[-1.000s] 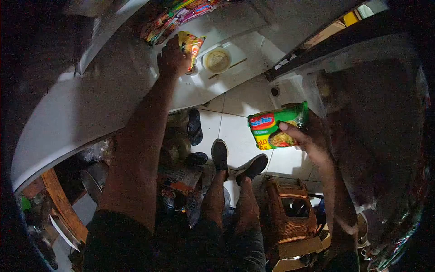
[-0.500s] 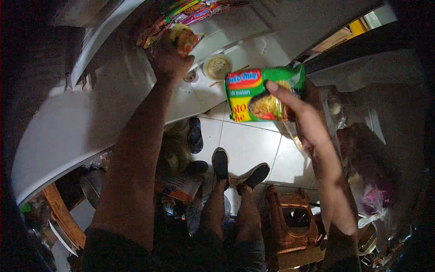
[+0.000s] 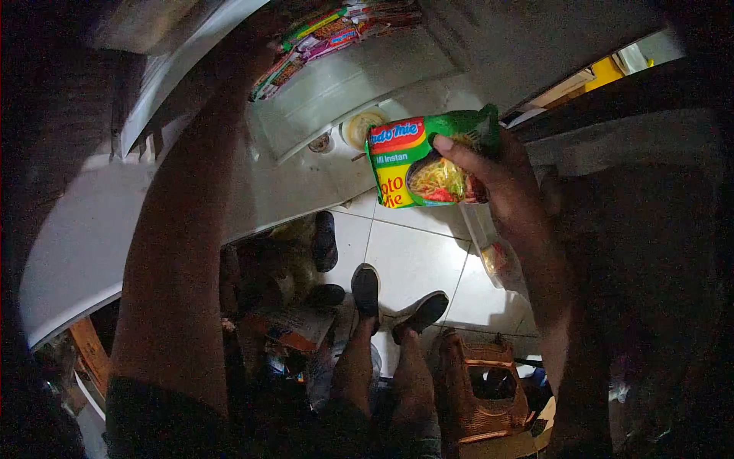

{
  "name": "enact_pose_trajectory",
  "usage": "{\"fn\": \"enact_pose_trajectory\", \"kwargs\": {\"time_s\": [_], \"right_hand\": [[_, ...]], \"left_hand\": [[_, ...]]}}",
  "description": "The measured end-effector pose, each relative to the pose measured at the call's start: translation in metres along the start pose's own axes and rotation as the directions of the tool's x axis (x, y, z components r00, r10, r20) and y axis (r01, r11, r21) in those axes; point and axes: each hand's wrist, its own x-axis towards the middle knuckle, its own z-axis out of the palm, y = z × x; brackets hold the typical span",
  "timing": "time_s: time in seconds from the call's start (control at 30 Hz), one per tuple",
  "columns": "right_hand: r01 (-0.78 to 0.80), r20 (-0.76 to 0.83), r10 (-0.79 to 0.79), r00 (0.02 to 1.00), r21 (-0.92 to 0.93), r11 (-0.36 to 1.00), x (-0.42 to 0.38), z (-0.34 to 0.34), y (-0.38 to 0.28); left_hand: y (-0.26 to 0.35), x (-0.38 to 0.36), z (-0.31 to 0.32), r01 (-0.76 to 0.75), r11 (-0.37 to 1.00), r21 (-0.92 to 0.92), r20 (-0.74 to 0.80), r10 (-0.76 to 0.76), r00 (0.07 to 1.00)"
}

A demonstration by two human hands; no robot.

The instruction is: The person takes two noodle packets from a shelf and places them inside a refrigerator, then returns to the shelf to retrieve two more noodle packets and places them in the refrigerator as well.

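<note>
A green, red and yellow instant noodle packet (image 3: 394, 172) is gripped in my right hand (image 3: 508, 180), its printed front facing me and my thumb across it. Below that hand hangs a clear plastic wrapper (image 3: 493, 260) with something small and orange-yellow inside. My left arm stretches up to the top of the view, where my left hand (image 3: 260, 34) lies in deep shadow with its fingers hidden. Close to it, several colourful noodle packets (image 3: 329, 47) lie in a row at one side of a pale, shallow plastic container (image 3: 344, 84).
On the white counter (image 3: 290, 187) stand a round bowl (image 3: 358, 130) and a small glass (image 3: 319, 143), partly behind the packet. A brown wicker-like stool (image 3: 485, 382) is beside my feet on the tiled floor (image 3: 413, 252). Dark slippers (image 3: 326, 241) lie under the counter edge.
My left hand, which had a noodle packet in it over the container's edge, has moved up into the shadow; that packet no longer shows. The right hand's packet has shifted slightly left.
</note>
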Motion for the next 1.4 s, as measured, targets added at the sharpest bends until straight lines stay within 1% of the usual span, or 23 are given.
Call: {"fn": "enact_pose_trajectory", "kwargs": {"time_s": [0.1, 0.2, 0.27, 0.4, 0.43, 0.47, 0.57, 0.63, 0.67, 0.7, 0.73, 0.77, 0.8, 0.87, 0.9, 0.97, 1.03, 1.13, 1.2, 1.27, 1.33, 1.37, 1.4], "right_hand": [[0.045, 0.024, -0.044, 0.999, -0.025, 0.999, -0.001, -0.003, 0.003], [0.051, 0.025, -0.049, 0.998, -0.101, 0.994, -0.003, -0.007, 0.003], [0.093, 0.035, -0.087, 0.996, -0.243, 0.966, -0.004, -0.01, 0.006], [0.021, -0.026, -0.027, 0.999, -0.232, 0.972, -0.012, -0.001, -0.008], [0.007, -0.06, -0.017, 0.998, -0.159, 0.987, -0.011, 0.002, -0.009], [-0.005, -0.094, -0.003, 0.996, -0.086, 0.996, -0.009, 0.006, -0.01], [0.016, -0.06, -0.023, 0.998, -0.117, 0.993, 0.007, 0.012, -0.015], [-0.054, -0.032, 0.052, 0.998, -0.085, 0.995, 0.023, 0.013, -0.014], [0.0, -0.035, -0.001, 0.999, -0.02, 1.0, 0.034, 0.012, -0.009], [0.055, -0.039, -0.053, 0.998, 0.047, 0.997, 0.044, 0.011, -0.005], [0.055, -0.047, -0.051, 0.998, 0.099, 0.994, 0.049, 0.011, -0.007], [0.057, -0.05, -0.053, 0.997, 0.099, 0.993, 0.056, 0.008, -0.003], [0.097, -0.071, -0.088, 0.994, 0.138, 0.986, 0.062, 0.005, 0.003], [0.137, -0.093, -0.123, 0.988, 0.167, 0.976, 0.066, 0.002, 0.005], [0.153, -0.118, -0.138, 0.983, 0.13, 0.98, 0.065, 0.003, 0.003], [0.167, -0.135, -0.154, 0.979, 0.089, 0.982, 0.062, 0.006, 0.006], [0.196, -0.083, -0.188, 0.979, 0.089, 0.977, 0.061, 0.004, 0.007], [0.179, -0.131, -0.163, 0.978, 0.123, 0.976, 0.061, 0.009, 0.005], [0.173, -0.127, -0.157, 0.98, 0.13, 0.976, 0.063, 0.009, 0.007], [0.166, -0.12, -0.15, 0.981, 0.136, 0.977, 0.065, 0.006, 0.007], [0.266, -0.11, -0.266, 0.958, -0.006, 0.964, 0.063, 0.005, 0.004], [0.266, -0.112, -0.265, 0.958, -0.008, 0.964, 0.062, 0.006, 0.004], [0.244, -0.22, -0.243, 0.945, -0.022, 0.969, 0.062, 0.009, 0.005]], "left_hand": [[-0.008, 0.009, 0.021, -0.079, 0.994, -0.074, -0.202, 0.062, 0.977], [-0.006, -0.017, 0.045, -0.163, 0.979, -0.121, -0.397, 0.103, 0.912], [-0.014, -0.034, 0.063, -0.226, 0.964, -0.138, -0.522, 0.123, 0.844], [-0.004, -0.058, 0.096, -0.358, 0.923, -0.142, -0.734, 0.144, 0.664], [-0.004, -0.054, 0.096, -0.393, 0.909, -0.137, -0.781, 0.145, 0.608], [-0.004, -0.052, 0.1, -0.398, 0.907, -0.137, -0.782, 0.148, 0.606], [0.029, -0.062, 0.11, -0.185, 0.976, -0.112, -0.77, 0.032, 0.637], [0.062, -0.075, 0.119, -0.039, 0.995, -0.094, -0.762, -0.047, 0.646], [0.092, -0.098, 0.111, -0.045, 0.995, -0.094, -0.763, -0.043, 0.645], [0.132, -0.134, 0.093, -0.345, 0.873, -0.346, -0.852, -0.137, 0.505], [0.164, -0.157, 0.082, -0.632, 0.61, -0.478, -0.877, -0.286, 0.387], [0.179, -0.162, 0.085, -0.785, 0.49, -0.378, -0.926, -0.192, 0.325], [0.193, -0.176, 0.092, -0.847, 0.375, -0.377, -0.926, -0.132, 0.354], [0.205, -0.198, 0.085, -0.921, 0.374, -0.111, -0.955, 0.217, 0.204], [0.207, -0.206, 0.084, -0.921, 0.372, -0.113, -0.956, 0.213, 0.203], [0.205, -0.222, 0.087, -0.88, 0.462, -0.113, -0.861, 0.396, 0.319], [0.204, -0.219, 0.085, -0.874, 0.481, -0.067, -0.865, 0.409, 0.292], [0.198, -0.217, 0.074, -0.883, 0.463, -0.073, -0.817, 0.481, 0.319], [0.192, -0.216, 0.067, -0.86, 0.488, 0.148, -0.805, 0.565, 0.182], [0.189, -0.212, 0.066, -0.846, 0.505, 0.17, -0.794, 0.579, 0.186], [0.185, -0.202, 0.065, -0.833, 0.52, 0.191, -0.782, 0.593, 0.191], [0.183, -0.196, 0.062, -0.827, 0.529, 0.192, -0.806, 0.565, 0.174], [0.178, -0.188, 0.061, -0.82, 0.539, 0.194, -0.83, 0.536, 0.156]]}}
